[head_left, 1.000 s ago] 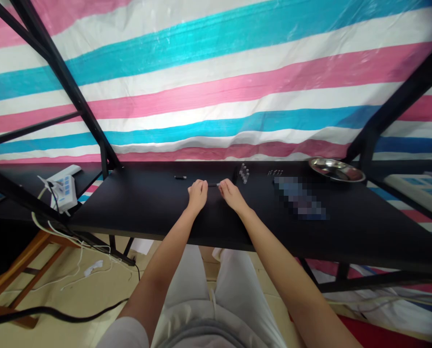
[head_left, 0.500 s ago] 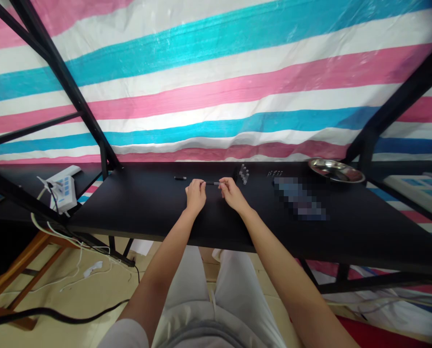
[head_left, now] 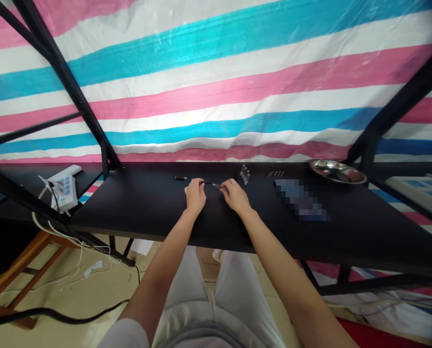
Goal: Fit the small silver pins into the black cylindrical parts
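Both of my hands rest on the black table (head_left: pixel 147 203) near its middle. My left hand (head_left: pixel 195 195) and my right hand (head_left: pixel 235 195) are closed, each pinching one end of a thin dark pen-like rod (head_left: pixel 212 184) held level between them. A short dark cap-like piece (head_left: pixel 180 178) lies on the table just left of my left hand. A cluster of small clear vials (head_left: pixel 244 174) stands just beyond my right hand.
A row of tiny dark parts (head_left: pixel 276 172) and a metal dish (head_left: pixel 337 170) sit at the right back of the table. A white power strip (head_left: pixel 64 186) with cables hangs at the left. Black frame bars and a striped tarp stand behind.
My hands have drawn slightly closer to the rod's ends and lifted it a little; my right hand shifted a bit to the right. Nothing else moved.
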A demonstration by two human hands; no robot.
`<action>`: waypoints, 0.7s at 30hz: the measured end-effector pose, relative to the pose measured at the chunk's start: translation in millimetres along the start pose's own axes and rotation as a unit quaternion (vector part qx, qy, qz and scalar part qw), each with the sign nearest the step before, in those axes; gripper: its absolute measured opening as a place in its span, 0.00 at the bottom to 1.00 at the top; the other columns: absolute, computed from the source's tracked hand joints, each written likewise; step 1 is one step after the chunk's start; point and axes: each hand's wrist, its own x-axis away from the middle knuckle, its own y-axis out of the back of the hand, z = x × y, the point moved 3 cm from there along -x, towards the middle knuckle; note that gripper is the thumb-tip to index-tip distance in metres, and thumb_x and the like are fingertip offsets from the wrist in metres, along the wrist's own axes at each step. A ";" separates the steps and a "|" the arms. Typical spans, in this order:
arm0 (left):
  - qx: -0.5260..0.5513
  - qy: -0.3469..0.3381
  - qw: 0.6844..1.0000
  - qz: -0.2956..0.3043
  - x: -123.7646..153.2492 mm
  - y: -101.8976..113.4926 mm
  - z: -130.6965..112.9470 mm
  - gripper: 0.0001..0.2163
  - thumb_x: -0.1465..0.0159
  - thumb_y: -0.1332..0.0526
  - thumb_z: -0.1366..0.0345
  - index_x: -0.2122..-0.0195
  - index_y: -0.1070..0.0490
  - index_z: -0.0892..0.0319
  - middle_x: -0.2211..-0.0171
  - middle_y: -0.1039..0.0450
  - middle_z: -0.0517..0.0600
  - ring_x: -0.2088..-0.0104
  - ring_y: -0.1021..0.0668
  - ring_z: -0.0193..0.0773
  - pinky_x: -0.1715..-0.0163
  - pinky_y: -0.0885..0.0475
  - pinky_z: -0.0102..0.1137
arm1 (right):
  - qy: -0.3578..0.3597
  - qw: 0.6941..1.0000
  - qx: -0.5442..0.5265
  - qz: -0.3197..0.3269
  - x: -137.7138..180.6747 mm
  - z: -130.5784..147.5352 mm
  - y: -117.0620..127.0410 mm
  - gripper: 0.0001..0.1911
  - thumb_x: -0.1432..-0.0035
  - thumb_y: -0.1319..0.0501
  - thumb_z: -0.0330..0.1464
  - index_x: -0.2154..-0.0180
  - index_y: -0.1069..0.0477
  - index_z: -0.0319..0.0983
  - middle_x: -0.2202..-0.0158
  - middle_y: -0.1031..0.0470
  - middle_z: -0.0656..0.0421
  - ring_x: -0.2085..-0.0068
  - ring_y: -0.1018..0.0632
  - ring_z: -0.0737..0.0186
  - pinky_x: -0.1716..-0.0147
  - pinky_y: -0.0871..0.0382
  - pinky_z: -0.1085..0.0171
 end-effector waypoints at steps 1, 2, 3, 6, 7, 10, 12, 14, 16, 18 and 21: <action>-0.001 0.011 1.000 -0.001 -0.5 -0.3 1.7 0.07 0.37 0.49 0.71 0.59 0.36 0.58 0.61 0.30 0.50 0.60 0.28 0.37 0.57 0.39 0.34 | -0.004 1.000 0.003 -0.011 0.1 0.0 1.8 0.08 0.43 0.48 0.33 0.63 0.32 0.40 0.61 0.31 0.53 0.63 0.28 0.58 0.69 0.35 0.64; -0.002 0.018 1.000 0.003 -0.8 -0.9 2.9 0.08 0.38 0.49 0.71 0.59 0.36 0.58 0.61 0.30 0.50 0.60 0.28 0.37 0.57 0.38 0.34 | -0.004 1.000 -0.003 -0.022 0.2 0.5 3.5 0.09 0.42 0.49 0.33 0.62 0.32 0.40 0.61 0.32 0.53 0.63 0.28 0.58 0.69 0.35 0.64; -0.003 0.018 1.000 0.014 -1.0 -1.8 3.5 0.08 0.38 0.48 0.72 0.59 0.35 0.58 0.61 0.30 0.50 0.60 0.28 0.37 0.57 0.38 0.34 | -0.001 0.999 -0.016 -0.031 0.3 1.4 4.8 0.10 0.42 0.49 0.34 0.62 0.32 0.40 0.62 0.32 0.54 0.63 0.28 0.59 0.69 0.35 0.64; 0.009 -0.023 0.998 0.065 0.0 -5.9 1.5 0.08 0.40 0.46 0.72 0.61 0.33 0.57 0.63 0.29 0.49 0.61 0.27 0.36 0.57 0.36 0.34 | 0.036 0.997 -0.068 -0.020 0.7 6.3 4.1 0.11 0.41 0.50 0.35 0.60 0.33 0.40 0.65 0.32 0.55 0.66 0.29 0.62 0.69 0.36 0.65; 0.018 -0.044 0.996 0.081 0.6 -7.2 0.3 0.07 0.40 0.46 0.72 0.61 0.33 0.57 0.64 0.29 0.48 0.61 0.27 0.36 0.58 0.36 0.34 | 0.050 0.995 -0.081 -0.004 0.9 7.9 2.3 0.11 0.41 0.50 0.35 0.60 0.33 0.40 0.66 0.32 0.56 0.67 0.29 0.62 0.69 0.36 0.65; 0.051 -0.098 0.988 0.110 2.6 -10.8 -2.3 0.07 0.40 0.46 0.72 0.63 0.32 0.57 0.65 0.29 0.48 0.62 0.27 0.36 0.59 0.34 0.33 | 0.068 0.992 -0.093 0.049 1.5 9.6 -4.4 0.09 0.42 0.49 0.34 0.62 0.33 0.41 0.68 0.31 0.57 0.68 0.30 0.62 0.68 0.37 0.65; 0.064 -0.115 0.983 0.125 3.7 -13.3 -2.4 0.07 0.41 0.46 0.72 0.64 0.32 0.57 0.66 0.30 0.48 0.63 0.27 0.35 0.59 0.32 0.32 | 0.058 0.992 -0.082 0.070 1.8 8.3 -7.1 0.07 0.43 0.48 0.34 0.65 0.33 0.41 0.70 0.31 0.58 0.69 0.30 0.62 0.69 0.37 0.65; 0.072 -0.120 0.981 0.135 4.6 -15.2 -2.2 0.07 0.41 0.46 0.73 0.64 0.31 0.58 0.66 0.30 0.48 0.63 0.27 0.35 0.59 0.32 0.32 | 0.049 0.993 -0.069 0.080 1.8 7.3 -7.5 0.06 0.45 0.47 0.33 0.67 0.33 0.41 0.72 0.32 0.59 0.71 0.31 0.63 0.71 0.39 0.65; 0.083 -0.120 0.979 0.140 5.5 -16.0 -2.7 0.08 0.42 0.46 0.73 0.62 0.32 0.58 0.65 0.30 0.49 0.64 0.27 0.34 0.59 0.31 0.31 | 0.043 0.994 -0.059 0.085 1.7 7.5 -6.4 0.05 0.47 0.46 0.33 0.70 0.34 0.41 0.74 0.33 0.60 0.73 0.32 0.64 0.73 0.40 0.66; 0.095 -0.119 0.979 0.138 6.2 -15.5 -4.0 0.09 0.41 0.46 0.73 0.60 0.33 0.58 0.64 0.29 0.49 0.64 0.27 0.33 0.59 0.31 0.31 | 0.030 0.995 -0.055 0.078 1.1 7.1 -4.1 0.04 0.48 0.45 0.34 0.72 0.35 0.41 0.76 0.33 0.61 0.74 0.33 0.65 0.74 0.42 0.67; 0.096 -0.121 0.979 0.130 6.7 -13.5 -6.1 0.09 0.41 0.46 0.72 0.59 0.34 0.59 0.63 0.29 0.49 0.65 0.27 0.33 0.59 0.30 0.30 | -0.032 0.998 -0.047 0.037 -0.8 0.0 2.2 0.04 0.50 0.44 0.34 0.72 0.34 0.41 0.76 0.32 0.61 0.74 0.31 0.64 0.73 0.41 0.67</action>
